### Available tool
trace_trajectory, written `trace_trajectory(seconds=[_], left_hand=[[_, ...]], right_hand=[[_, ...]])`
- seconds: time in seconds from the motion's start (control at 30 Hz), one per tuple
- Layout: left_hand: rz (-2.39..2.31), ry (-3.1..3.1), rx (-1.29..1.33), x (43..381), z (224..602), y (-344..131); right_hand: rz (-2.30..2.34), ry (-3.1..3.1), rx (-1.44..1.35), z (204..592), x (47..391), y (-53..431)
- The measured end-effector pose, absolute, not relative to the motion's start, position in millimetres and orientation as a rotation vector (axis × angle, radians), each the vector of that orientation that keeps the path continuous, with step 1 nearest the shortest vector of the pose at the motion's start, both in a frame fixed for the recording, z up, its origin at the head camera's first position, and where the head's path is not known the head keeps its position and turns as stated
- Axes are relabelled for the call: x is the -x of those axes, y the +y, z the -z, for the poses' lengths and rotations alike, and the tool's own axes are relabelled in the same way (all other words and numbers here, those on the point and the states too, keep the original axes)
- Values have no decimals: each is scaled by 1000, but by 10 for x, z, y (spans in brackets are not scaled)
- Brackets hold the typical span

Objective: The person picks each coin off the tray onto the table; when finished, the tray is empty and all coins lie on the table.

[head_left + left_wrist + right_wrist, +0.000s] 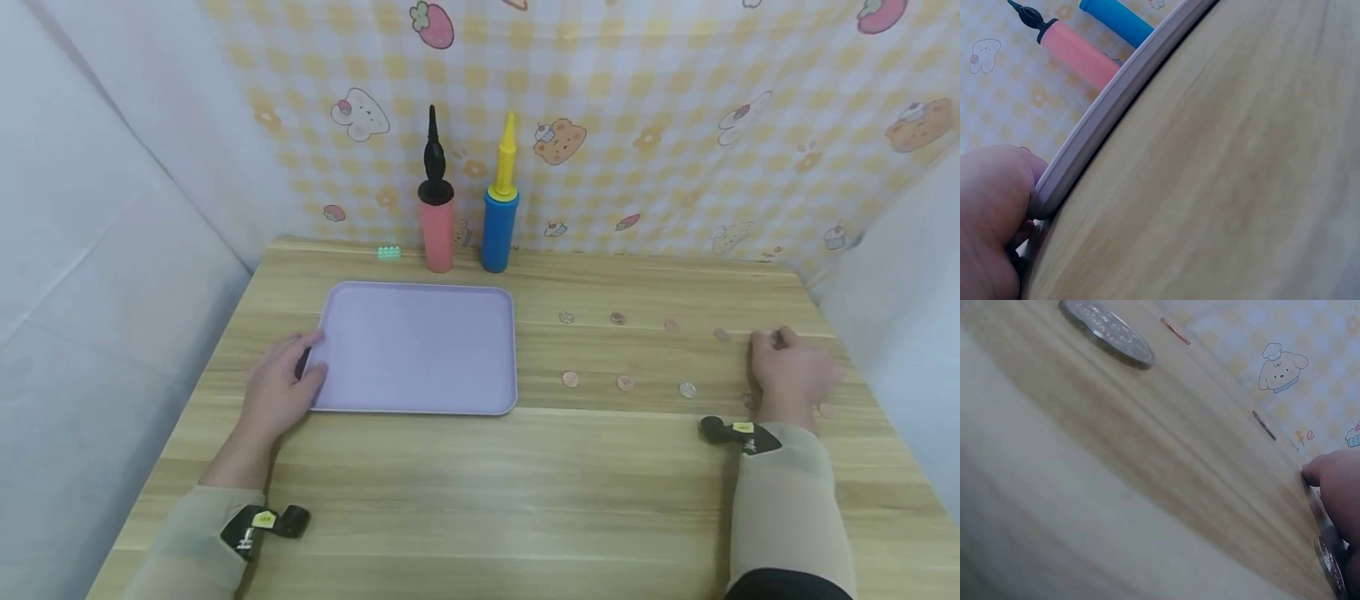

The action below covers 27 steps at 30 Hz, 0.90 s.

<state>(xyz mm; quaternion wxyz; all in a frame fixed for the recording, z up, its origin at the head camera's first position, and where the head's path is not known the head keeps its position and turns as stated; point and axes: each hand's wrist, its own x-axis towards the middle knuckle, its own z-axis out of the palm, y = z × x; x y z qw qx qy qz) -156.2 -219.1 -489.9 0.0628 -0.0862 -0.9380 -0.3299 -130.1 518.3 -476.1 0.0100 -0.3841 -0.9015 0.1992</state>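
Observation:
A light purple tray point(420, 350) lies on the wooden table, left of the coins. My left hand point(281, 387) grips its left edge, thumb by the rim and other fingers partly hidden; the left wrist view shows that hand point(991, 219) at the tray's corner point(1054, 190). On the right, my right hand point(795, 371) is lowered to the table with bent fingers, near a coin point(722, 334) at the end of the far row. A silver coin point(1331, 567) shows close below the hand point(1341, 494). Whether a coin is between the fingertips is hidden.
Silver and copper coins, such as this silver coin point(687, 390), lie in two rows right of the tray. Behind the tray stand a pink pump point(438, 229) and a blue pump point(498, 233), with a small green block point(388, 252) beside them. A patterned cloth point(637, 125) hangs behind.

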Motion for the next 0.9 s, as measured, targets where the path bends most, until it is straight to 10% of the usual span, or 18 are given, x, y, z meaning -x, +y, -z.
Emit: trace_trajectory(seconds=[0.9], left_hand=[[992, -2816, 270, 1595, 4886, -2162]], right_hand=[[-843, -2606, 1229, 4786, 1279, 5145]])
